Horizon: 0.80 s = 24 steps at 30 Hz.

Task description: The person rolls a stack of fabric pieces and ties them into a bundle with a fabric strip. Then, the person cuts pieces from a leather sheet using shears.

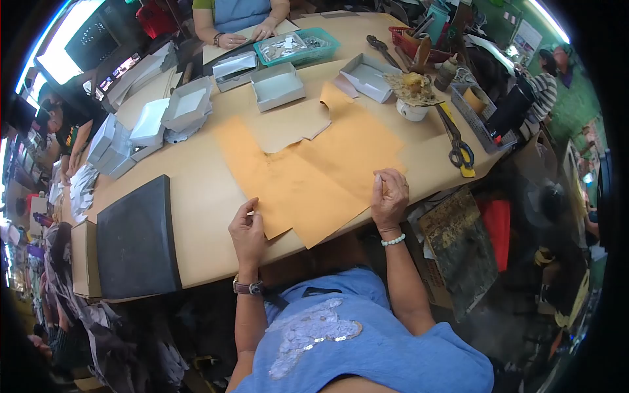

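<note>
A torn orange sheet [314, 177], apparently paper, lies in front of me with a large ragged notch at its far side and creases across the middle. My left hand [247, 234] is at its near left edge, with fingers half curled and thumb and forefinger tips a little apart. Over the near right edge is my right hand [391, 200], its fingers bent in towards the thumb. Whether anything is pinched there I cannot make out. Each wrist has a band: a watch [247, 286] on the left, a beaded bracelet [393, 240] on the right.
Across the table [203, 236] a person's hands [247, 34] rest beside a teal basket [298, 46]. Open boxes [277, 86] stand along the far side. A black board [137, 239] lies left. Scissors [460, 152], a crusted pot [413, 108] and a grey basket [475, 108] are right.
</note>
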### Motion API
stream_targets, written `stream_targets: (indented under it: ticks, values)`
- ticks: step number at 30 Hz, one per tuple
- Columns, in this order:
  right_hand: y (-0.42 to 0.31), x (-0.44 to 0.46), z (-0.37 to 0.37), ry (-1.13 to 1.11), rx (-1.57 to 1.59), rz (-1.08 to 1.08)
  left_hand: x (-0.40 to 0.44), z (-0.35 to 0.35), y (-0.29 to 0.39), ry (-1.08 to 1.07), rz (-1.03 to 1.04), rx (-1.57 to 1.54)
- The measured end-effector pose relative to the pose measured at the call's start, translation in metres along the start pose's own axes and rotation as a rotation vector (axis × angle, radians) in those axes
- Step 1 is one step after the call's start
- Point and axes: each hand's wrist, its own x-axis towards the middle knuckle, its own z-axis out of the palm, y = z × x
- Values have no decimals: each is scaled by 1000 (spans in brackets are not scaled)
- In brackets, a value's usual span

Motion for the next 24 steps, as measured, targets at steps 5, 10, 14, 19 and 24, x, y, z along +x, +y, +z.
stream_targets:
  ticks: [5,10,14,19,24]
  values:
    - [1,-5,-2,-22,-24,2,0,-1,6,-5,46,78]
    - [5,-2,4,6,-10,-30,0,-1,-4,-1,54,27]
    - [4,-1,4,16,-15,-55,-2,-4,-5,-33,-6,-4]
    - [3,-2,3,4,-4,-50,-5,-7,-9,137,99,-86]
    - [4,-2,5,7,35,-14,-46,-30,-13,259,150,-62]
